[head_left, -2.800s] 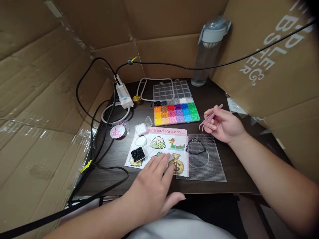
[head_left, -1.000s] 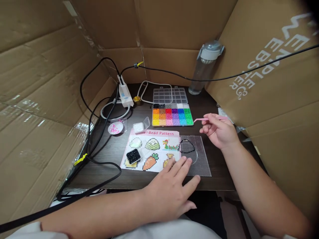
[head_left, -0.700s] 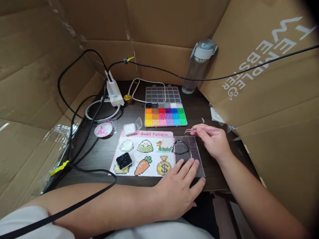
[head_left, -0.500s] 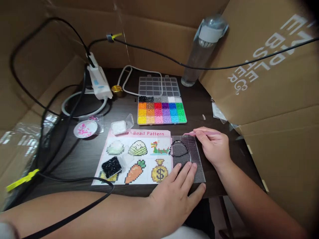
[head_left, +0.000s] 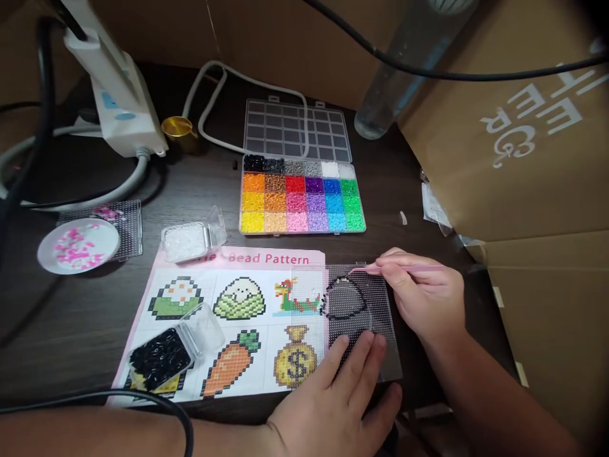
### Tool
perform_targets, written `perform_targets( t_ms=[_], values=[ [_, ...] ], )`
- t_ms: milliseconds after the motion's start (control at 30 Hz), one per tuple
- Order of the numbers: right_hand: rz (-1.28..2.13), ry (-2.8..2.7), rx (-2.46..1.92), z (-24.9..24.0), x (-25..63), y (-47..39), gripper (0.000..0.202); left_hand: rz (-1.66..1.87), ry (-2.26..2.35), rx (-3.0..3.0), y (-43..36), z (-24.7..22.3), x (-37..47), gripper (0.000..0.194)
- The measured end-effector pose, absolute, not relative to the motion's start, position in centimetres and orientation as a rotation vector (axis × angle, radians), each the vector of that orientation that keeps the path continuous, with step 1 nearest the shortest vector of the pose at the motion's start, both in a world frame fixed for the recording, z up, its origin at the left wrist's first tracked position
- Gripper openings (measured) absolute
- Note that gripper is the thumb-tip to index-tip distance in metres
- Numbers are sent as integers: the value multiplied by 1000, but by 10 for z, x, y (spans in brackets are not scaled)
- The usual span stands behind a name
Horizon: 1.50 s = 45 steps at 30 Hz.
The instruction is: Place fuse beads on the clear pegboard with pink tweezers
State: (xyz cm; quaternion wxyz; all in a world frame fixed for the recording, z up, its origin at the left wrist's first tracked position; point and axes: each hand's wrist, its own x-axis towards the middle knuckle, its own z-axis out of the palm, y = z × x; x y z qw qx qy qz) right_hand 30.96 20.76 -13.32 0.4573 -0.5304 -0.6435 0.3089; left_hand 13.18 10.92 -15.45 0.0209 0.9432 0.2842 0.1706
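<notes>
On the dark tabletop [head_left: 390, 184], right hand [head_left: 427, 301] holds tweezers [head_left: 423, 268].

Left hand [head_left: 335, 393] palm down, fingers [head_left: 362, 362] slightly parted — right hand [head_left: 423, 295] pinching, its forearm [head_left: 495, 384] slanting in.

pegboard [head_left: 379, 306]: clear plastic | sheet [head_left: 264, 325]: paper | cup [head_left: 178, 127]: glossy metal | tabletop [head_left: 390, 184]: woodgrain

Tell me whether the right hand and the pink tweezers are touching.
Touching. The head view shows the right hand closed on the pink tweezers, which stick out on both sides of its grip.
</notes>
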Motion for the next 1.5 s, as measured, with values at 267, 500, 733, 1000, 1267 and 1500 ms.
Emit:
perform_targets(
  t_ms=[267, 500, 733, 1000, 1267, 1500],
  values=[
    [766, -1621, -1304, -132, 308, 208, 19, 553, 883, 2932, 111, -153, 133, 37],
    [779, -1655, -1238, -133, 310, 208, 18, 460, 845, 2957, 110, -150, 132, 41],
    [736, -1525, -1096, -140, 321, 211, 21, 438, 824, 2949, 109, -151, 131, 42],
    [877, -1576, -1073, -144, 330, 214, 19, 425, 800, 2961, 111, -150, 130, 44],
    [852, -1620, -1094, -142, 328, 213, 20, 425, 814, 2948, 109, -151, 131, 43],
    [846, -1624, -1120, -141, 327, 212, 20, 419, 816, 2952, 110, -151, 130, 43]
  ],
)
